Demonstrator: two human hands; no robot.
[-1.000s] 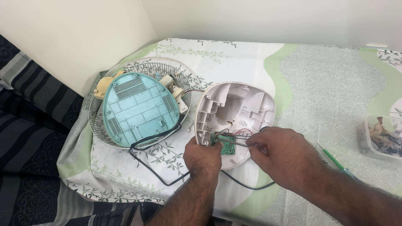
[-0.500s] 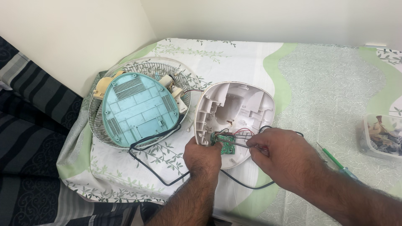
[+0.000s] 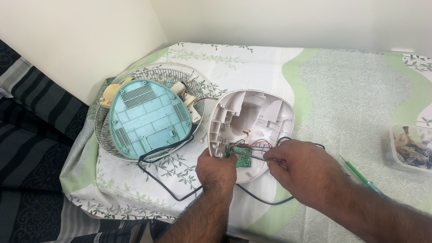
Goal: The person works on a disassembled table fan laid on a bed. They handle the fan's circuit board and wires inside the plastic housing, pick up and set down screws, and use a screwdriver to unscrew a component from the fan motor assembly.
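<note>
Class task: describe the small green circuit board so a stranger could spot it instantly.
Start at the white oval plastic shell lying open on the leaf-patterned cloth. At its near edge, between the left hand and right hand, sits the circuit board, the shell's only green part.

Left hand [image 3: 216,173] knuckles-up, fingers curled; right hand [image 3: 303,168] reaches leftward, fingers apparently pinched together.

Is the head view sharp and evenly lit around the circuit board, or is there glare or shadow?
Head view: soft, even light, no glare; green circuit board is sharp but small; right hand shades the cloth beneath it faintly; no motion blur.
</note>
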